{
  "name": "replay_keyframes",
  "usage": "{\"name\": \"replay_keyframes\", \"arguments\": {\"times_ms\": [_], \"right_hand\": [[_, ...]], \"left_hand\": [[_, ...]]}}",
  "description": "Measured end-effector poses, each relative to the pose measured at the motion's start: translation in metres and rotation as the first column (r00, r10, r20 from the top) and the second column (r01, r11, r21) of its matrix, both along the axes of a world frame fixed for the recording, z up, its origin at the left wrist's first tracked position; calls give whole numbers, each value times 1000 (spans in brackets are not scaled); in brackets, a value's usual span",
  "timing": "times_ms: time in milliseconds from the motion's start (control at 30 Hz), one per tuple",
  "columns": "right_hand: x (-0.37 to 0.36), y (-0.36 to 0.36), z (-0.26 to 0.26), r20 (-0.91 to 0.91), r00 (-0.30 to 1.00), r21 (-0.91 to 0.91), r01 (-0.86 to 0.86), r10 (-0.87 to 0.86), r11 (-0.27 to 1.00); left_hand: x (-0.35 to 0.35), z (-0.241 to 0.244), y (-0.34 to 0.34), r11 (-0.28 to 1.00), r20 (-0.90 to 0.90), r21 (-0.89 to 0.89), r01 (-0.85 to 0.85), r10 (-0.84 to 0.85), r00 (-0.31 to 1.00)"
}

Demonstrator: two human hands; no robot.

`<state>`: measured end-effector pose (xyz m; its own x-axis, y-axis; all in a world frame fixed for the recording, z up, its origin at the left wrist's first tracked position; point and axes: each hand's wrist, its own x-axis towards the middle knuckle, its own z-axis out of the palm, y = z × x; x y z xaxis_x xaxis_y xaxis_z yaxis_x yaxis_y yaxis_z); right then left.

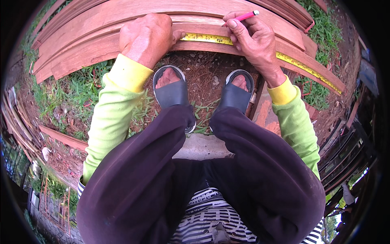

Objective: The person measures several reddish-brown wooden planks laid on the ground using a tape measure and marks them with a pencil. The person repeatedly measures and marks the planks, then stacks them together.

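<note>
A yellow tape measure blade (207, 38) lies along the nearest wooden plank (100, 56). It emerges from under my left hand (147, 38), which is closed in a fist, its thumb pressing the tape; whatever else that fist covers is hidden. Between the thumb and fingers of my right hand (254, 42) is a pink pencil (243, 17), tip towards the left near the plank's face. The lower fingers of this hand rest at the tape and hide a stretch of it. Beyond the hand, the blade continues along the plank to its right end.
More planks (201, 7) are stacked behind the near one. My slippered feet (172, 88) stand on soil with grass (85, 84) around. A concrete ledge (202, 146) is beneath my legs. One loose board (64, 138) lies at left, near piled wood strips (16, 122).
</note>
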<state>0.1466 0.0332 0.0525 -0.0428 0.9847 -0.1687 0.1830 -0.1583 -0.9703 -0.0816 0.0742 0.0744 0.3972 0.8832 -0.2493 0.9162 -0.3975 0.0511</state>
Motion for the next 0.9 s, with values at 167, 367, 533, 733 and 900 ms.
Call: {"name": "replay_keyframes", "arguments": {"times_ms": [167,367,533,733,900], "right_hand": [[-3,-3,-21,161,984,240,-109,71,965],[-4,1,-29,209,975,303,-139,77,943],[-2,4,-27,247,962,301,-192,118,934],[-2,4,-25,265,954,269,-213,140,939],[-3,4,-25,261,955,271,-211,139,939]], "left_hand": [[2,1,1,999,-21,-43,-21,20,1000],[1,2,1,999,-27,-48,-19,18,999],[1,2,2,997,-47,-76,-33,30,998],[1,3,1,998,-15,-65,-20,19,1000],[-2,-1,0,1000,16,-29,-11,11,1000]]}}
